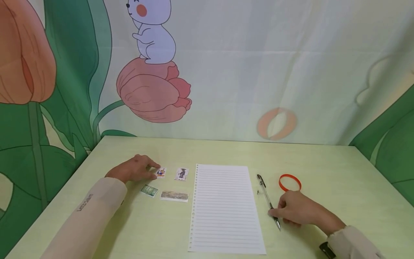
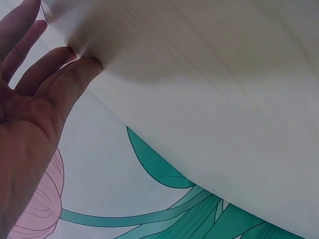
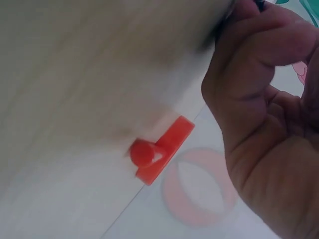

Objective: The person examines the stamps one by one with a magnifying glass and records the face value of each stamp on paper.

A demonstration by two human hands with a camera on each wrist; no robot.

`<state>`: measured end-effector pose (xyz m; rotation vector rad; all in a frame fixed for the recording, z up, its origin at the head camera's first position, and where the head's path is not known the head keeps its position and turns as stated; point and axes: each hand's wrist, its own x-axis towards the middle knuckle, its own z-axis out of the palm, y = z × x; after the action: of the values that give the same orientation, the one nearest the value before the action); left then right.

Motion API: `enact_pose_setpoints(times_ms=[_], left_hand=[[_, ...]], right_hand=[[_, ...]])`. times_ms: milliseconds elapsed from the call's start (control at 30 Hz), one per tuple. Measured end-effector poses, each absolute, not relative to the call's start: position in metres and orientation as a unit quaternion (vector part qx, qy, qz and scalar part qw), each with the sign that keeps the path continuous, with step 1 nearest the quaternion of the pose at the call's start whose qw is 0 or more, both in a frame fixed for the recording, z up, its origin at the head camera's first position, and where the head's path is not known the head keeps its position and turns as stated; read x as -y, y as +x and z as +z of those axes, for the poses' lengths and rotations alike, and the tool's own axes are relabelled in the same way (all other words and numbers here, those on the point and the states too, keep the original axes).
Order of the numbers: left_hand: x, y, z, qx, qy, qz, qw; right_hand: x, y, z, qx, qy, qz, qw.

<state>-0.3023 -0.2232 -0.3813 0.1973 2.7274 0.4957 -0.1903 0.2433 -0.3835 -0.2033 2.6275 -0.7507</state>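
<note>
While the left hand (image 1: 137, 169) reaches over the far left part of the counter (image 1: 336, 176), its thumb and forefinger stand apart at the left edge of a small colourful stamp (image 1: 161, 172); whether they touch it I cannot tell, and it lies flat. To its right is a stamp with a dark figure (image 1: 182, 174); nearer the person lie a green stamp (image 1: 149, 190) and a long stamp (image 1: 174, 196) with a brownish picture.

The right hand (image 1: 295, 208) has its fingers closed on a pen (image 1: 266, 194), pinching it toward the tip end, which points to the person. The pen slants just right of a lined sheet (image 1: 224, 208) with holes down its left edge. Between pen and sheet sits something tiny (image 1: 258, 192), too small to make out. A red ring (image 1: 280, 183) lies just beyond the right hand, and a printed cloth (image 1: 226, 90) hangs behind the counter.
</note>
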Motion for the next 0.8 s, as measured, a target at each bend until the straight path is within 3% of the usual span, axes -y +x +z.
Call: enact_pose_setpoints(times_ms=[467,800], left_hand=[[0.224,-0.303,-0.381,-0.965,0.084,0.176,0.176],[0.223,-0.301,-0.381,-0.966,0.090,0.174,0.171]], right_hand=[[-0.236,-0.208,-0.380,-0.920,-0.149,-0.304,0.197],[-0.224,-0.217,-0.372,-0.918,-0.128,-0.321,0.196]])
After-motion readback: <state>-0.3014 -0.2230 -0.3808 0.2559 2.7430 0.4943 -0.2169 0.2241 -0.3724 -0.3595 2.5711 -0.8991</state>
